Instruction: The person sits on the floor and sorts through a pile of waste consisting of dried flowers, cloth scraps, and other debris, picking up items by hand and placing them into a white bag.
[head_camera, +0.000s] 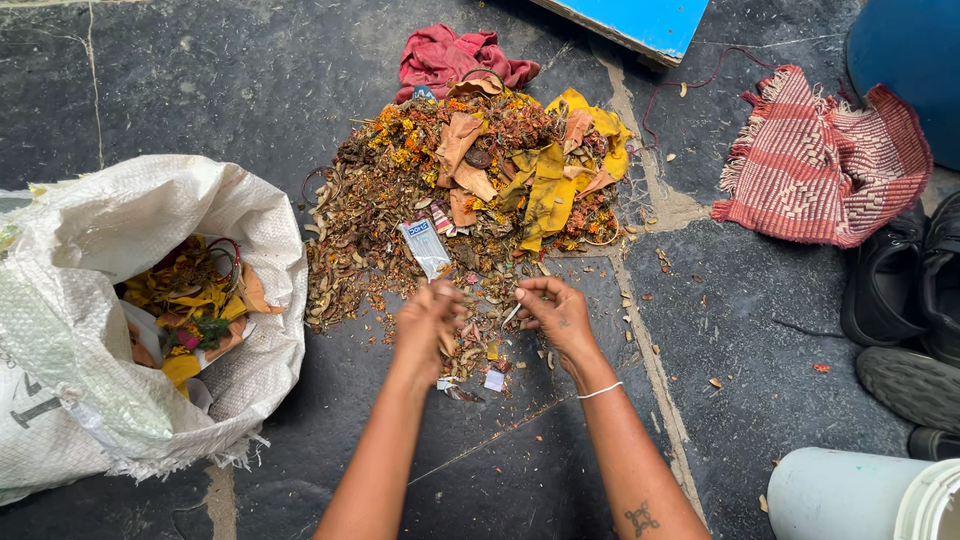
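A dark stone floor (200, 90) is seen from above. A white sack (100, 300) lies open at the left, its mouth turned toward the pile (470, 190) of dried flowers and cloth scraps at centre. A striped cloth (820, 165) lies well apart at the right, and bare floor is left between them. At the pile's near edge, a thin pale sliver (511, 316) is pinched in the right hand (560, 315), its long axis slanting down-left toward the left hand (428, 325), which is curled loosely over the litter; what it holds cannot be told.
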